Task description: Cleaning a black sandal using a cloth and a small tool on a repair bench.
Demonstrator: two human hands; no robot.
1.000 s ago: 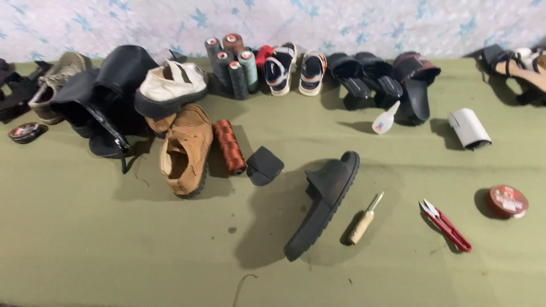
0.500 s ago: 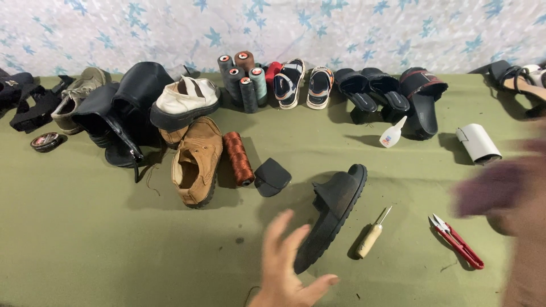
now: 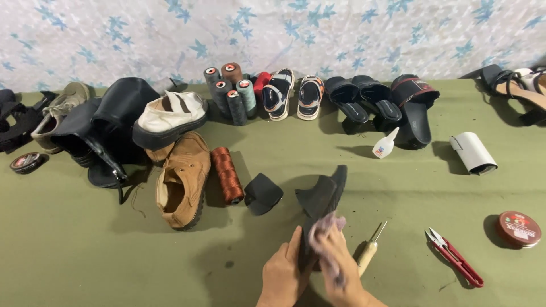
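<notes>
View: head cam, looking down at both hands, low centre of frame.
Left hand (image 3: 282, 277): fingers closed round the near end of a black slide sandal (image 3: 319, 200), steadying it; held tilted on edge, far end pointing up and away from the hands.
Right hand (image 3: 336, 262): clamped on a small pinkish cloth (image 3: 326, 226), pressed against the sandal's side. Hands close together, both on the sandal.
Step in hand: looks like wiping/cleaning the sandal w/ the cloth, early on I'd judge.
Next move calls for: firm left grip so the sandal doesn't twist; cloth strokes along the sole edge; likely turning it to reach the other side.
Just right of hands: wooden-handled awl (image 3: 369, 251) on the green tabletop (image 3: 85, 261), v. near the right wrist, could get knocked.
Further right: red-handled snips (image 3: 454, 258), round red tin (image 3: 517, 228).
Beyond hands, right: small glue bottle (image 3: 386, 143), white roll (image 3: 472, 152).
Beyond hands, left: black patch piece (image 3: 262, 193), rust thread spool (image 3: 227, 174), tan shoe (image 3: 183, 180).
Far edge, by the wall: thread cones (image 3: 230, 91), kids' sandals (image 3: 294, 95), black slides (image 3: 384, 105), boots + other shoes at far left.
</notes>
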